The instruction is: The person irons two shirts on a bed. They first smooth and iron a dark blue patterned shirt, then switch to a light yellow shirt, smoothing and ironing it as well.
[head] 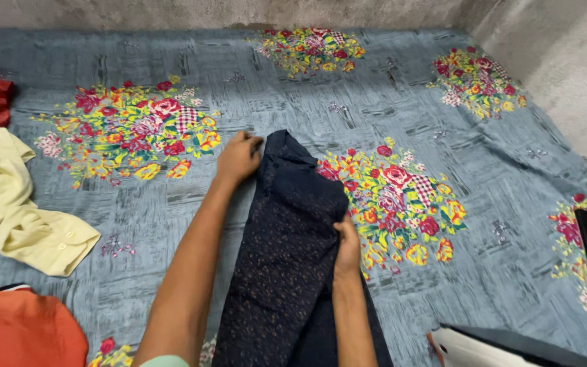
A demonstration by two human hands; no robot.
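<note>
I am kneeling over the bed (443, 95), which is covered in a grey-blue floral sheet, and I am working on a dark navy garment (287, 251) lying lengthwise in front of me, folded narrow. My left hand (238, 156) is gripping its far top edge, fingers curled shut on the fabric. My right hand (348, 248) is pinching the right-hand edge lower down, fingers closed on the cloth there too.

What I am worrying about is the fold slipping. The fabric looks soft and limp, and I am holding it at only two spots, so the stretch between my hands could sag or bunch if I pull unevenly. The sheet underneath is already wrinkled, and dragging the garment across it might ruck both up and leave creases. The top end near my left hand is already crumpled, so the layers there may be misaligning. The pale yellow shirt (15, 204) to my left is lying well apart, so it should not be tangling in.
</note>
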